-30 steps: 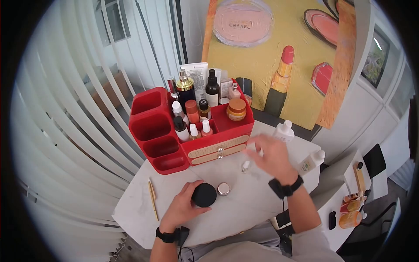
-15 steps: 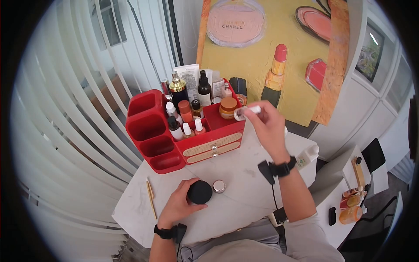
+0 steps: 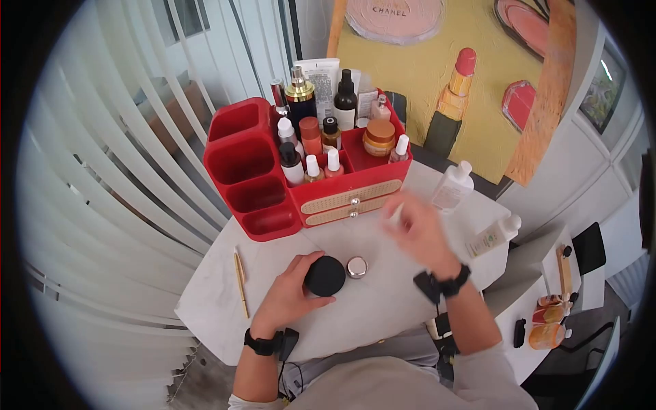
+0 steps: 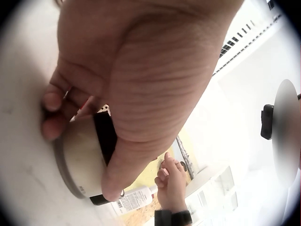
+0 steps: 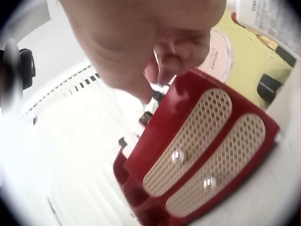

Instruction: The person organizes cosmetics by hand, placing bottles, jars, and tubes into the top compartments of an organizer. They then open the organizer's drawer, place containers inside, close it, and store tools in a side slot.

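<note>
At frame centre, the left hand (image 3: 290, 301) curls its grip around a round black jar (image 3: 324, 275) on the white worktop (image 3: 383, 307). The blurred right hand (image 3: 418, 232) hovers before the red plastic organiser (image 3: 256, 198); its grip cannot be told.

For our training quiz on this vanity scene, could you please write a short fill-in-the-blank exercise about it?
1. The left hand grips a round ____ jar.
2. The organizer holding the bottles is ____ in colour.
3. A small silver-topped jar stands directly to the ____ of the jar in the head view.
4. The organizer's front shows ____ drawers.

Missing words: black; red; right; two
</note>
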`<state>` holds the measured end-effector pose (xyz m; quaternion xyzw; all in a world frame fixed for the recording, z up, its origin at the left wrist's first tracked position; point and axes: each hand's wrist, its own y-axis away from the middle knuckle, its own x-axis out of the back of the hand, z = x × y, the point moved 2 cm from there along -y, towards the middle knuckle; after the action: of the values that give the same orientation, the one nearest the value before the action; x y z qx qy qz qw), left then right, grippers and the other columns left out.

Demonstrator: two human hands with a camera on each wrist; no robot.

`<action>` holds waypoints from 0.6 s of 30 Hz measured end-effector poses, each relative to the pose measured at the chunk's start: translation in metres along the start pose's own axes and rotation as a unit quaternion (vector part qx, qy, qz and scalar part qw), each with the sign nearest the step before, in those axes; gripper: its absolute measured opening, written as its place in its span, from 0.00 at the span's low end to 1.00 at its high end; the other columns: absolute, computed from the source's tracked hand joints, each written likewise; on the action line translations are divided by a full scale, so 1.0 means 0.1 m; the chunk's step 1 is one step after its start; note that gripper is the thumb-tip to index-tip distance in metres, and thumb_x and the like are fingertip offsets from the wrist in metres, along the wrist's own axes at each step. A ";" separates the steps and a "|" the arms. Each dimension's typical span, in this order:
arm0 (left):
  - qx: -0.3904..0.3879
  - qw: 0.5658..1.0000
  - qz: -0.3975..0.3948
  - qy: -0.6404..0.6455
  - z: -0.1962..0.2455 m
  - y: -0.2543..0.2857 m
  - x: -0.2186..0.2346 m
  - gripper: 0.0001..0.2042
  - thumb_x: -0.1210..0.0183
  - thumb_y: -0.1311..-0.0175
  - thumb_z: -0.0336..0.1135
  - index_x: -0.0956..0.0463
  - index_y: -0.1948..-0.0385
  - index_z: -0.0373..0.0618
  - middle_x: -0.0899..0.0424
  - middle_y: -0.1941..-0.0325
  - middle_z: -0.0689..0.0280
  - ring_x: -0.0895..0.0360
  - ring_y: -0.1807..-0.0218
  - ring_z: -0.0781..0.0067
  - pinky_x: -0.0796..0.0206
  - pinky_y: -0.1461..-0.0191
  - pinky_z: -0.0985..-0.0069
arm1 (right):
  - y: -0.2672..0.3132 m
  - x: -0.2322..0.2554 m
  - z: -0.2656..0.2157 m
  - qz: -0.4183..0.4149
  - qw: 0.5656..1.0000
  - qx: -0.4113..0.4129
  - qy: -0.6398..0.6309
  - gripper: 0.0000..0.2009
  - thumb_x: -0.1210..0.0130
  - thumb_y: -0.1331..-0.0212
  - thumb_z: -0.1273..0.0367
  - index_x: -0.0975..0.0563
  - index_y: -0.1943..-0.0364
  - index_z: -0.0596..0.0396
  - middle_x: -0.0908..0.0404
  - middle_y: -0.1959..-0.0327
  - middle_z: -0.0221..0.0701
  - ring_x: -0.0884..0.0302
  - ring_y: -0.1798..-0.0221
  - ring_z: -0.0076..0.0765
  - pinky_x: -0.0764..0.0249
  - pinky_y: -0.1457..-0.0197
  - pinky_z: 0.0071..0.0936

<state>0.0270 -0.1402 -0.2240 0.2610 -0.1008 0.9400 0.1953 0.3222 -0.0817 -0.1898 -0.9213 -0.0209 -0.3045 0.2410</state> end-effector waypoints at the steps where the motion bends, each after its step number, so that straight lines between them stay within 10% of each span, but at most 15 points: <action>1: 0.010 1.000 -0.005 -0.004 0.02 0.00 0.01 0.44 0.18 0.47 0.32 0.32 0.25 0.49 0.21 0.39 0.60 0.15 0.57 0.62 0.21 0.54 0.70 | 0.15 -0.13 -0.12 -0.053 0.998 0.032 0.002 0.20 0.25 0.42 0.69 0.19 0.46 0.49 0.17 0.56 0.27 0.21 0.69 0.29 0.24 0.65 0.28; 7: 0.021 1.000 -0.011 -0.002 0.02 0.00 0.01 0.44 0.18 0.47 0.33 0.31 0.25 0.50 0.21 0.40 0.60 0.15 0.59 0.61 0.21 0.55 0.69 | 0.31 -0.40 -0.20 -0.215 0.969 0.115 0.044 0.23 0.26 0.42 0.73 0.18 0.41 0.49 0.16 0.48 0.31 0.14 0.56 0.33 0.17 0.53 0.31; 13: 0.022 1.000 -0.011 -0.009 0.02 0.01 0.00 0.43 0.18 0.47 0.33 0.31 0.26 0.50 0.21 0.40 0.60 0.15 0.59 0.62 0.21 0.55 0.70 | -0.54 0.20 -0.70 0.121 0.982 0.148 -0.009 0.21 0.29 0.39 0.76 0.18 0.41 0.55 0.18 0.54 0.35 0.14 0.54 0.45 0.15 0.49 0.37; 18: 0.004 1.000 -0.011 -0.004 0.02 0.00 0.01 0.43 0.18 0.47 0.34 0.31 0.26 0.49 0.21 0.40 0.59 0.15 0.58 0.62 0.20 0.54 0.70 | -1.20 0.23 -0.56 0.105 0.946 0.219 0.217 0.18 0.29 0.45 0.76 0.14 0.48 0.53 0.16 0.54 0.33 0.18 0.47 0.45 0.22 0.43 0.40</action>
<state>0.0272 -0.1403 -0.2218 0.2671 -0.0950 0.9369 0.2045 0.2878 -0.0041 -0.0861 -0.7545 0.0621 -0.4577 0.4662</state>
